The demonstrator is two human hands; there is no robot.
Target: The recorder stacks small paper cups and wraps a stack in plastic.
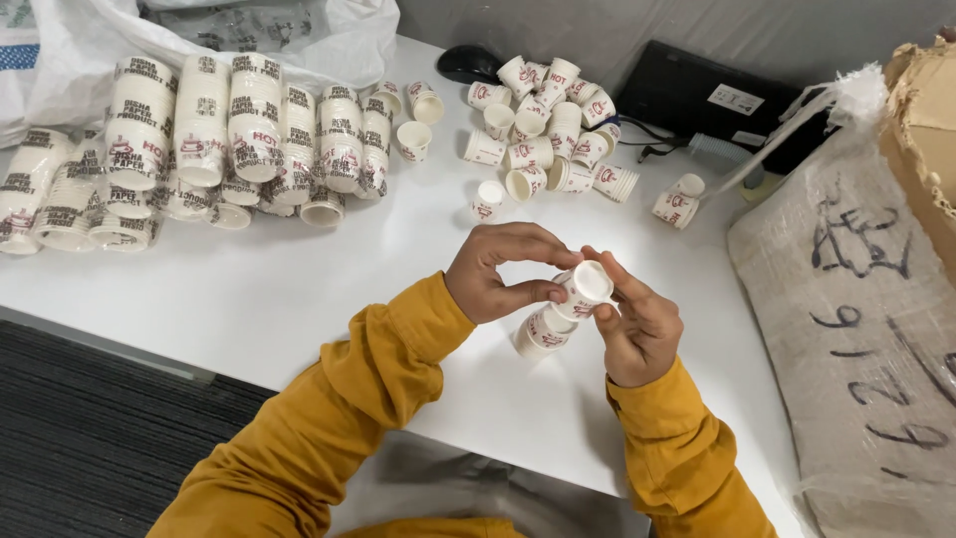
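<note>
Both my hands meet over the white table (pixel 299 289) near its front edge. My left hand (pixel 495 271) pinches the side of a short stack of small white paper cups (pixel 563 311) with red print. My right hand (pixel 637 324) grips the same stack from the right, fingers around the top cup's open rim. The stack is tilted, its open end facing up and right. Both arms wear mustard-yellow sleeves.
A pile of loose small cups (pixel 543 134) lies at the back centre. Wrapped sleeves of stacked cups (pixel 199 149) lie at the left, beside a white plastic bag (pixel 199 35). A black mouse (pixel 468 62), a black device (pixel 717 100) and a woven sack (pixel 856 329) sit on the right.
</note>
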